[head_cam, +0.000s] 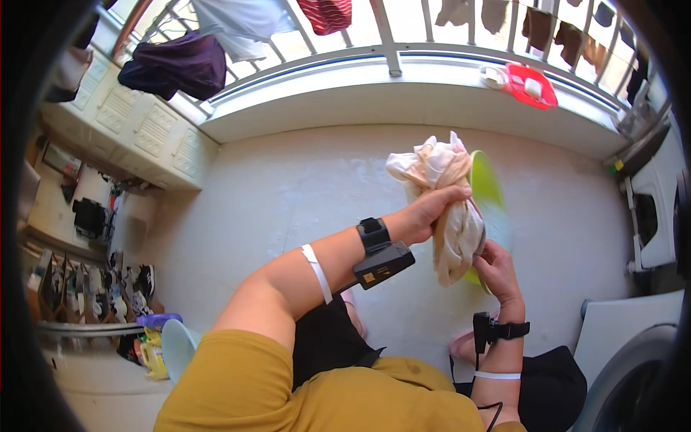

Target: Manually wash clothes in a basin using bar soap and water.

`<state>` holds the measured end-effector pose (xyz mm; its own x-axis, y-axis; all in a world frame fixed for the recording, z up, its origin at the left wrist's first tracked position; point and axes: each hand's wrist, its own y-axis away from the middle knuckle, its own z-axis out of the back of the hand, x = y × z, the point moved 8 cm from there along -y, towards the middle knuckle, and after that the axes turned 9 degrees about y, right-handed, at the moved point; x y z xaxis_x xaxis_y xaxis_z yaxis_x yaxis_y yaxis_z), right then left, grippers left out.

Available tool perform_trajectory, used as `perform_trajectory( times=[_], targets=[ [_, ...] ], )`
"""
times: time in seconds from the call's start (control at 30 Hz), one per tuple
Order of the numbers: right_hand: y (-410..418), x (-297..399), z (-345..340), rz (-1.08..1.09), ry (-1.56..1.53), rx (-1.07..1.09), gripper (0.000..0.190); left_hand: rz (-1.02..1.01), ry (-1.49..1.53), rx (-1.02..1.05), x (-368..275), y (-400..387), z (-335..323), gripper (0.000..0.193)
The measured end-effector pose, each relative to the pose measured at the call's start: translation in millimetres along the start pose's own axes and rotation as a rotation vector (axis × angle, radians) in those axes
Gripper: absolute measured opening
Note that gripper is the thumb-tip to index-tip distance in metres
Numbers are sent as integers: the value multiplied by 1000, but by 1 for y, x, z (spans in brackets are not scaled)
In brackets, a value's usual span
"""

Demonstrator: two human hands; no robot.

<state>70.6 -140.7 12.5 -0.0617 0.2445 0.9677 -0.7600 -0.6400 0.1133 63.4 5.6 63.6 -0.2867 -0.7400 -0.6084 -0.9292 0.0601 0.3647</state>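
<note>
My left hand grips a twisted bundle of wet-looking white and beige cloth around its middle. Folds of the cloth stick out above the fist, and the longer part hangs below it. A lime-green plastic basin stands tilted just behind and to the right of the bundle, partly covered by it. My right hand is at the near side of the basin, fingers pinched on what looks like its rim, close beside the cloth. The fingertips are partly hidden, so whether they also catch some cloth is unclear.
White cabinets line the left. A red plastic tray sits on the ledge below the railing, where laundry hangs. At right are a white appliance with a round door and a wheeled white item. A pale blue basin and bottles stand at lower left.
</note>
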Motion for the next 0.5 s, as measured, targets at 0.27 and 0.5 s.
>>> perform_trajectory(
  times=[0.27,0.5],
  targets=[
    [6,8,42,73,407,-485,23,-32,41,-142,-8,7,7,26],
    [7,-18,80,6,380,-653,34,-71,91,-164,-28,16,25,27]
  ],
)
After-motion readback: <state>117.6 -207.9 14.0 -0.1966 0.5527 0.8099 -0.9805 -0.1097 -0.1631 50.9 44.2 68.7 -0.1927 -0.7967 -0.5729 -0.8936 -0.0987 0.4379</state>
